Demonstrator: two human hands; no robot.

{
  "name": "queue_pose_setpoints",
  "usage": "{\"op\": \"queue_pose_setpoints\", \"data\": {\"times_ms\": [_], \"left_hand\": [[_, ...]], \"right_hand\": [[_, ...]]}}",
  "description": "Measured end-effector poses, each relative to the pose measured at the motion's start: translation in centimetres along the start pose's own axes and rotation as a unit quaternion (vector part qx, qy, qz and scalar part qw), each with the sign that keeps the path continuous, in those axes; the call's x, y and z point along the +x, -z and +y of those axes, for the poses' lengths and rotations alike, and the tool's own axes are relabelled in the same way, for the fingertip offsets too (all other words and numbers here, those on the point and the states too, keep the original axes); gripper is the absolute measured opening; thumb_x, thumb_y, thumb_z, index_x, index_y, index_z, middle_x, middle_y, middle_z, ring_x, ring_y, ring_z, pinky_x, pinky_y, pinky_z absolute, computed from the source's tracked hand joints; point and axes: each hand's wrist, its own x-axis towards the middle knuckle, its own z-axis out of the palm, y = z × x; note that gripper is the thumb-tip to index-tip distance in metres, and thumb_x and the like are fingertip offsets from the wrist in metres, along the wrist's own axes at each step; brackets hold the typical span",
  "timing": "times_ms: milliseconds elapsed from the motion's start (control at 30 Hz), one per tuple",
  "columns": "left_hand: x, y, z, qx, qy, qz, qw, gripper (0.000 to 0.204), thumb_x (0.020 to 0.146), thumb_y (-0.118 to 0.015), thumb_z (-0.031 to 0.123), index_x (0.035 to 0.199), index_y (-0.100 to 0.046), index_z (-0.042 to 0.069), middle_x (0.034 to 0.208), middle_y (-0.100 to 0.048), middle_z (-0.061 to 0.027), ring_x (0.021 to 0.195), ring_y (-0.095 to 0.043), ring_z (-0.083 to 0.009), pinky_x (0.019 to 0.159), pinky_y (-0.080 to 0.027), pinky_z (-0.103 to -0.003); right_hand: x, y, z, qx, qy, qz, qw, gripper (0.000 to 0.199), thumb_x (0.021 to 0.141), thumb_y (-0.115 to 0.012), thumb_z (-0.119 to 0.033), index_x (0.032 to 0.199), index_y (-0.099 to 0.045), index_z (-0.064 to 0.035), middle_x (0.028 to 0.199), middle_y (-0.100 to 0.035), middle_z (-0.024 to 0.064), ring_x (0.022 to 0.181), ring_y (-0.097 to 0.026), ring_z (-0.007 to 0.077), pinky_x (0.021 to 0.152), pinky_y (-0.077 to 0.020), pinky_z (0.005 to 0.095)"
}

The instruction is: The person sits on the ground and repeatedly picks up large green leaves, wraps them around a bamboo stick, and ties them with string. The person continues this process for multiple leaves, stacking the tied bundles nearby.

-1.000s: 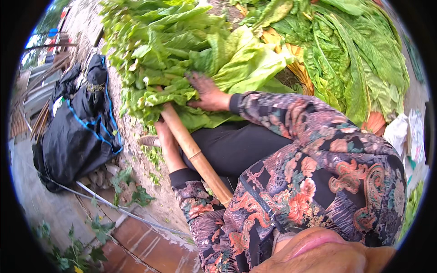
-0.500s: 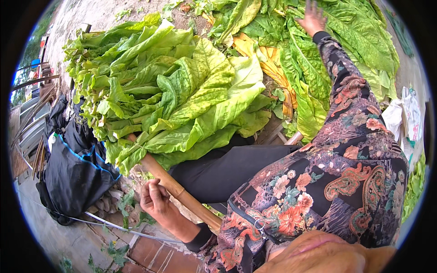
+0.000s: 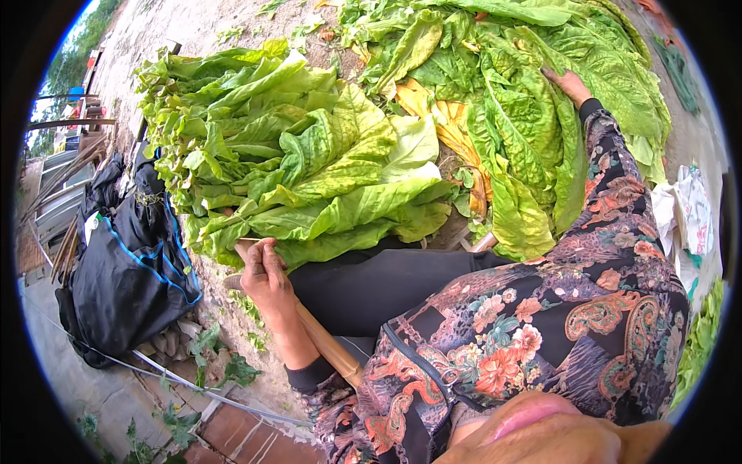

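Note:
My left hand (image 3: pixel 268 280) is closed in a pinch beside a wooden pole (image 3: pixel 328 344), with a thin string (image 3: pixel 251 239) running from its fingertips toward the leaf stems. Over the pole lies a thick bundle of broad green leaves (image 3: pixel 309 162), stems to the left and blades to the right. On the right, my right hand (image 3: pixel 570 87) grips the edge of a large wrinkled green leaf (image 3: pixel 533 116) on the heap; its fingers are partly hidden by the leaf. Several yellowed, limp leaves (image 3: pixel 456 135) lie between bundle and heap.
A black sheet with blue edging (image 3: pixel 139 278) is bunched at the left. White bags (image 3: pixel 688 209) stand at the right by more green leaves (image 3: pixel 699 340). My dark-trousered leg (image 3: pixel 379 282) stretches under the bundle. Brick paving (image 3: pixel 247 433) and weeds (image 3: pixel 205 352) lie at lower left.
My left hand has moved up to the stem end of the bundle. My right hand, spread at the far heap before, has come nearer and closed on a leaf, which has shifted toward me.

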Motion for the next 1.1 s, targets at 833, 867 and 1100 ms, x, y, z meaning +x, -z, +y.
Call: {"op": "queue_pose_setpoints", "data": {"times_ms": [833,867,1100], "left_hand": [[-1.0,-1.4,-1.6,-0.148,-0.039,0.093,0.984,0.026,0.088,-0.06,0.015,0.107,-0.059,-0.002,0.081,-0.058,-0.0023,0.061,-0.052,-0.007,0.052,-0.042,-0.02],[-1.3,-0.6,-0.4,-0.271,0.011,0.086,0.959,0.024,0.09,-0.058,0.015,0.11,-0.06,0.001,0.07,-0.055,0.0049,0.054,-0.046,-0.0011,0.049,-0.038,-0.016],[1.5,-2.8,-1.1,-0.261,-0.089,0.066,0.959,0.025,0.091,-0.058,0.014,0.111,-0.056,0.0,0.084,-0.06,0.0005,0.07,-0.055,-0.0049,0.061,-0.044,-0.019]], "right_hand": [[-29.4,-13.7,-38.0,0.337,0.446,-0.414,0.718,0.035,0.091,-0.057,-0.029,0.114,-0.059,-0.003,0.097,-0.063,0.0017,0.088,-0.055,0.0105,0.077,-0.0437,0.0243],[-27.5,-12.8,-37.4,0.299,0.492,-0.378,0.725,0.033,0.091,-0.056,-0.027,0.115,-0.058,-0.0031,0.097,-0.064,0.003,0.087,-0.056,0.0109,0.076,-0.0447,0.0248],[-34.4,-10.6,-34.8,0.258,0.418,-0.569,0.659,0.045,0.083,-0.062,-0.007,0.126,-0.05,-0.0036,0.113,-0.057,0.0028,0.1,-0.051,0.0108,0.089,-0.0421,0.0258]]}}
